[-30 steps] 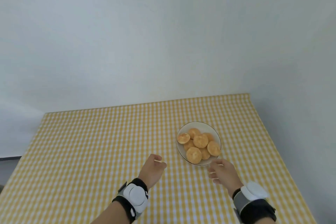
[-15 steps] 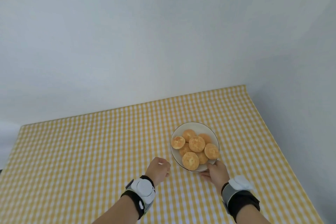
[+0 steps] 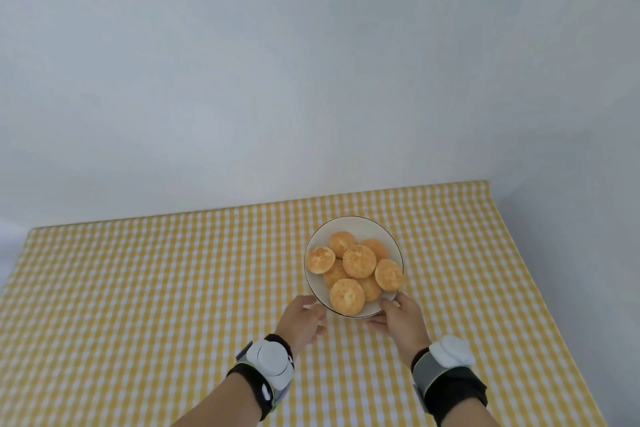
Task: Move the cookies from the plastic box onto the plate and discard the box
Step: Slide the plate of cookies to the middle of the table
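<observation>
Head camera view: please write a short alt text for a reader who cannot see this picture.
A white plate piled with round golden cookies sits on a yellow checked tablecloth. The left hand and right hand reach to its near rim, both wrists in bands; a plain pale wall stands behind. No plastic box is visible.

My arms are bare, and I wear a black band with a round white gadget on my left wrist (image 3: pixel 268 362) and a grey and black band with a white lump on my right wrist (image 3: pixel 446 369).
</observation>
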Demonstrator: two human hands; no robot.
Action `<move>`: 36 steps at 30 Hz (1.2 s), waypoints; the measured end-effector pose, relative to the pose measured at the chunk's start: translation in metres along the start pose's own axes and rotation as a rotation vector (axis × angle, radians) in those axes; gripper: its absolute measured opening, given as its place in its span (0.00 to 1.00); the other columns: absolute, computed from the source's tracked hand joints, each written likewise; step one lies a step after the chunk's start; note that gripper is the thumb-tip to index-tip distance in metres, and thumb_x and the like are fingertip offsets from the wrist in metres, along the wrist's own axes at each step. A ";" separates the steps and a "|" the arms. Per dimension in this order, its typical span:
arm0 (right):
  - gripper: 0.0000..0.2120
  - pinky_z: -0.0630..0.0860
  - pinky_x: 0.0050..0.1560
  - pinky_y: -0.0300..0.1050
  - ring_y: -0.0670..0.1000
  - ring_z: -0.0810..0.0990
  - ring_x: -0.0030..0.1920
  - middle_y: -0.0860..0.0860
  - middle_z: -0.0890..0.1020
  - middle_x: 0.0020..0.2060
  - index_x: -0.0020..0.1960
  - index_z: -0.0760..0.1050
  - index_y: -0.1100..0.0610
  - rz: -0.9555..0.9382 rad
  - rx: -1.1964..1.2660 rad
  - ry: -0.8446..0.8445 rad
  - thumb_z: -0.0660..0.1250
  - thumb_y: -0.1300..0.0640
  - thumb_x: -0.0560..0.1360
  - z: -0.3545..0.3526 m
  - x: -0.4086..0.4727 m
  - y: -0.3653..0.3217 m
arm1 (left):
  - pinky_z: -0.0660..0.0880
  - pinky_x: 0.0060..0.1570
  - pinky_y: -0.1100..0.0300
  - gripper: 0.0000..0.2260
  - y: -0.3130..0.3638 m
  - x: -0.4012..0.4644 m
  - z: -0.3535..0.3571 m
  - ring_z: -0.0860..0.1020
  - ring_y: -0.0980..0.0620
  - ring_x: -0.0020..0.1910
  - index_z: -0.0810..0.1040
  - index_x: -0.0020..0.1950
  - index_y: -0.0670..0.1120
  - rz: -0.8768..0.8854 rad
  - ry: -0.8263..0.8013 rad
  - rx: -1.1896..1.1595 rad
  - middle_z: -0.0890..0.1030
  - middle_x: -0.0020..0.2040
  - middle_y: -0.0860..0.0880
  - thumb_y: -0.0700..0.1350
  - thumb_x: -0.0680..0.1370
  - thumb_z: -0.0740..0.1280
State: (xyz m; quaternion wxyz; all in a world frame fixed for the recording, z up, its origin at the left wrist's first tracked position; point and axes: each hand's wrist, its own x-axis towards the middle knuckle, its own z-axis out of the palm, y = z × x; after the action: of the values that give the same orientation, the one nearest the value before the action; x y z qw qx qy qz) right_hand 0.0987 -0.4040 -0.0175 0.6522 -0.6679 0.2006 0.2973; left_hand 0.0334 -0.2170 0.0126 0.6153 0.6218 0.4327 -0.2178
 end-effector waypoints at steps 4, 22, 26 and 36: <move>0.09 0.84 0.42 0.52 0.60 0.87 0.41 0.63 0.85 0.47 0.56 0.75 0.63 -0.011 -0.030 -0.038 0.58 0.66 0.79 0.028 0.025 -0.023 | 0.73 0.38 0.55 0.08 0.021 0.014 -0.012 0.81 0.49 0.35 0.75 0.57 0.46 0.063 0.038 -0.132 0.83 0.46 0.44 0.43 0.80 0.61; 0.10 0.83 0.39 0.49 0.62 0.86 0.44 0.65 0.83 0.50 0.59 0.74 0.64 0.128 -0.021 -0.038 0.58 0.66 0.80 0.070 0.090 -0.031 | 0.73 0.38 0.55 0.15 0.048 0.071 -0.042 0.82 0.47 0.38 0.71 0.65 0.48 -0.013 0.013 -0.233 0.82 0.52 0.44 0.44 0.79 0.64; 0.09 0.83 0.41 0.50 0.63 0.85 0.46 0.67 0.83 0.49 0.57 0.74 0.66 0.140 0.016 -0.063 0.60 0.62 0.81 0.069 0.080 -0.036 | 0.77 0.44 0.54 0.18 0.048 0.063 -0.044 0.83 0.48 0.41 0.69 0.67 0.49 -0.006 0.015 -0.205 0.81 0.53 0.46 0.46 0.78 0.66; 0.10 0.82 0.47 0.55 0.60 0.84 0.38 0.63 0.84 0.45 0.54 0.75 0.63 0.175 -0.135 -0.080 0.64 0.56 0.80 0.059 0.033 -0.047 | 0.74 0.37 0.56 0.19 0.038 0.014 -0.069 0.81 0.48 0.37 0.68 0.69 0.46 0.031 0.079 -0.143 0.81 0.52 0.45 0.43 0.78 0.63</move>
State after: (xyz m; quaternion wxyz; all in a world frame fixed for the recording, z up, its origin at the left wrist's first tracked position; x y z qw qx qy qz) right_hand 0.1461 -0.3381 -0.0021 0.5845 -0.6780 0.2116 0.3923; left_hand 0.0534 -0.1422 0.0329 0.6439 0.5911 0.4612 -0.1523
